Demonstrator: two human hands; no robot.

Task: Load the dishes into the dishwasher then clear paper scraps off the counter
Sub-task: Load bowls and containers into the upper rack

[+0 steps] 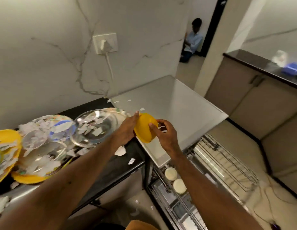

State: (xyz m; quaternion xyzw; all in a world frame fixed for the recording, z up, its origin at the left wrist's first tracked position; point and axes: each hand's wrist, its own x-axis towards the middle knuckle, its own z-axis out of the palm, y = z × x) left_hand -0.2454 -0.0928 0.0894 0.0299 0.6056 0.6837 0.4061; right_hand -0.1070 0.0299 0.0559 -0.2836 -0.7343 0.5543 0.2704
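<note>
A yellow bowl (144, 128) is held tilted in the air over the edge of the dishwasher's white top (177, 107). My left hand (126, 128) presses flat against its left side, fingers straight. My right hand (166, 131) grips its right rim with thumb and curled fingers. Below, the pulled-out wire rack (215, 165) of the dishwasher holds two small white round dishes (175, 179). On the black counter (121, 165) to the left lie a glass bowl (94, 128), glass plates and yellow plates (6, 146), strewn with torn paper scraps (120, 151).
A wall socket with a plugged-in cord (105, 44) sits above the counter. Scraps also lie on the dishwasher's top and on the floor. A person sits on the floor in the far doorway. Beige cabinets with a dark counter stand at the right.
</note>
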